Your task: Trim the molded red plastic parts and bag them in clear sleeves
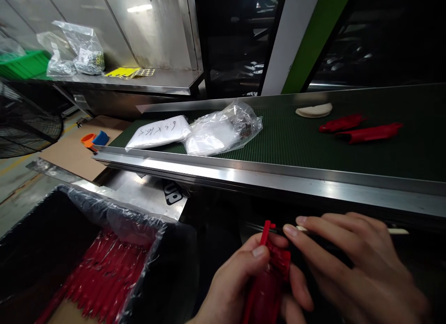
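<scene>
In the lower right, my left hand is closed around a glossy red plastic part, its narrow end pointing up. My right hand pinches a thin tool with a pale handle between thumb and fingers. The tool's dark, slender front end reaches toward the top of the red part; whether they touch I cannot tell. Farther back on the green conveyor belt lie two more red plastic parts and a pale half-round piece.
Plastic bags of white material lie on the belt behind its metal rail. A lined black bin at lower left holds several red parts. Orange and blue pieces lie on cardboard. A fan stands left.
</scene>
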Tool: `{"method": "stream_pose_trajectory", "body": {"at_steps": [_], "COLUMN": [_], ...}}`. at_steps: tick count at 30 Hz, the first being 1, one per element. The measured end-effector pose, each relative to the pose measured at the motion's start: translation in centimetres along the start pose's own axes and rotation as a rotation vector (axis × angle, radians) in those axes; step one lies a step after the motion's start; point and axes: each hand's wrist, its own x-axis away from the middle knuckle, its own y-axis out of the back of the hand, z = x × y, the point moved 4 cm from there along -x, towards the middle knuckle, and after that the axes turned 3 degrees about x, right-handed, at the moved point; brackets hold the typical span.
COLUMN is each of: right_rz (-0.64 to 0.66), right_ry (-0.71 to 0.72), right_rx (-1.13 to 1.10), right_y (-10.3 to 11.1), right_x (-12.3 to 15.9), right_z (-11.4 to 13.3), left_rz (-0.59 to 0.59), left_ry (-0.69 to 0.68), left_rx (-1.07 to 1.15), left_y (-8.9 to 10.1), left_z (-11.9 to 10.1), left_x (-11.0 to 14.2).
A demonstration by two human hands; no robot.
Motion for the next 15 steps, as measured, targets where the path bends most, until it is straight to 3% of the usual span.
{"method": "stream_pose_trajectory", "body": {"at_steps": [6,11,15], "right_rz": [-0.188,-0.036,0.08], "right_ry": [-0.114,-0.257,-0.088], "right_rx": [0.056,-0.194,-0.336], "right_y": [1.4,0.8,0.4], "right_x": [-1.2,-0.9,-0.2], "right_z": [-1.4,-0.8,2.3], "left_rz": [-0.247,-0.364,-0.5], "left_ry": [0.146,0.122,-0.126], "left_rx": [-0.016,-0.065,-0.135], "left_y": [0.3,-1.0,-0.8], "left_z": [0.9,-0.8,-4.0], "left_x": [1.3,1.2,-0.1]}}
